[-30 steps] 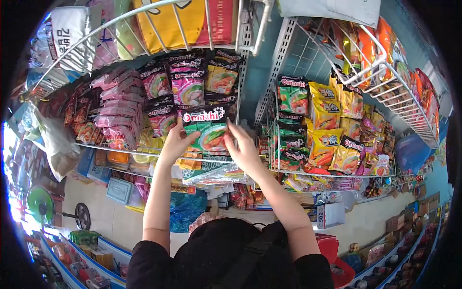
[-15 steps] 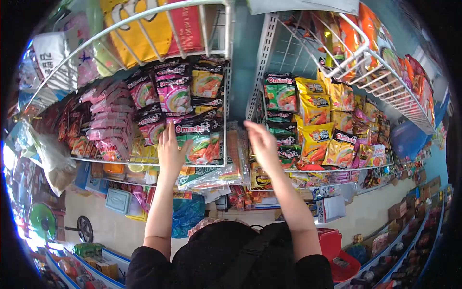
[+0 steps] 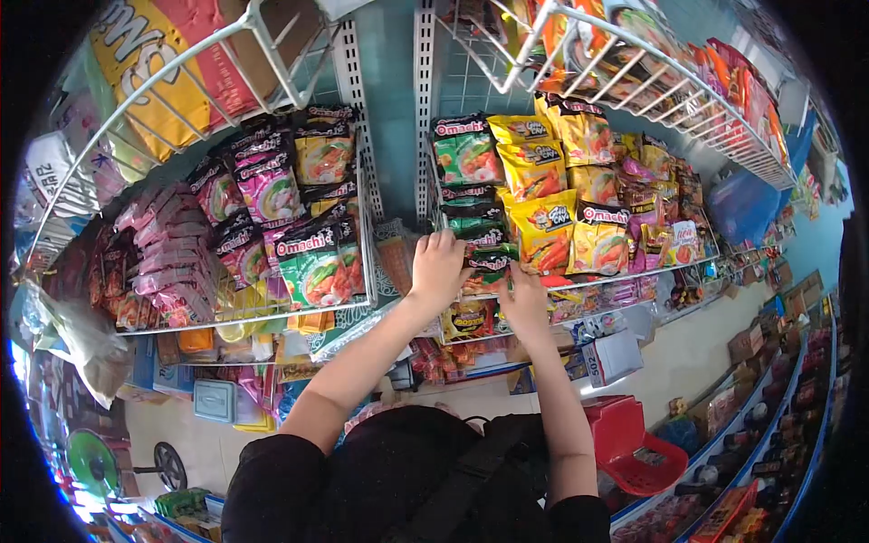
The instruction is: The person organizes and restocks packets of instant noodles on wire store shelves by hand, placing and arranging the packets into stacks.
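Observation:
Both of my hands are at the lower left of the right wire basket, on a green and black noodle packet (image 3: 491, 261) at the front of its stack. My left hand (image 3: 439, 270) grips its left edge, fingers bent and thumb toward the front. At the packet's lower right edge, my right hand (image 3: 525, 303) closes with its fingertips on it. Yellow noodle packets (image 3: 545, 231) stand just right of my hands. Above them is an upright green Omachi packet (image 3: 465, 156). In the left basket, another green Omachi packet (image 3: 319, 271) leans at the front corner.
White wire baskets (image 3: 244, 323) hold many noodle packets, with a second tier (image 3: 625, 54) overhead. Metal shelf uprights (image 3: 422, 109) run between the baskets. Below are a red plastic chair (image 3: 625, 443), a white box (image 3: 615, 357) and a grey-blue container (image 3: 215, 400).
My left hand has left the green packet in the left basket and moved right to the right basket. My right hand has come down onto the same packet. The view has shifted right.

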Available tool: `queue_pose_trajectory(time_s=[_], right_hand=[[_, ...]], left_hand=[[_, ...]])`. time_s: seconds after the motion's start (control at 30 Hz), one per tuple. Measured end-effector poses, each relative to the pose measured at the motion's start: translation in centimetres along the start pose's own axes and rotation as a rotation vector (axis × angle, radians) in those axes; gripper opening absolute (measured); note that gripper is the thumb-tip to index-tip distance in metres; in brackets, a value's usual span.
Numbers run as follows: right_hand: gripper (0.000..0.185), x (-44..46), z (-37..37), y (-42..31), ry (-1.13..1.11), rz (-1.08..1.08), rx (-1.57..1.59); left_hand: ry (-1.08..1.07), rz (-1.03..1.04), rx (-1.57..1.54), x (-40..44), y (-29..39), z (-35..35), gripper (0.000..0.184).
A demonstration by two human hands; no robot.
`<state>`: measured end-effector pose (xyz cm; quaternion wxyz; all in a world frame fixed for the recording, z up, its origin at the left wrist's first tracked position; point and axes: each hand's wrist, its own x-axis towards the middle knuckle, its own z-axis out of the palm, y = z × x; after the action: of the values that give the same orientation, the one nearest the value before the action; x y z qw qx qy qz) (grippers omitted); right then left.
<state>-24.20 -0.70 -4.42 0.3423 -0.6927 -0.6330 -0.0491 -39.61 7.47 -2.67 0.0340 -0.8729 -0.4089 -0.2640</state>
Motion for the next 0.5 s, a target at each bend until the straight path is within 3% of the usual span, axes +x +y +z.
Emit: queue_pose_trajectory(time_s=[0.03, 0.17, 0.33, 0.5], right_hand=[[0.04, -0.2, 0.3, 0.3, 0.005, 0.005, -0.001], [0.043, -0.3, 1.1, 0.3, -0.045, 0.072, -0.069], [0.026, -0.5, 2.5, 1.5, 0.031, 0.109, 0.084], [0.022, -0.9, 2.4, 1.9, 0.022, 0.122, 0.148]], left_hand=[[-0.082, -0.03, 0.042, 0.2, 0.2, 0.0, 0.039], [-0.068, -0.049, 0.034, 0.3, 0.4, 1.1, 0.036], [-0.019, -0.025, -0.14, -0.3, 0.1, 1.6, 0.032], [0.039, -0.049, -0.213, -0.7, -0.1, 2.2, 0.033]])
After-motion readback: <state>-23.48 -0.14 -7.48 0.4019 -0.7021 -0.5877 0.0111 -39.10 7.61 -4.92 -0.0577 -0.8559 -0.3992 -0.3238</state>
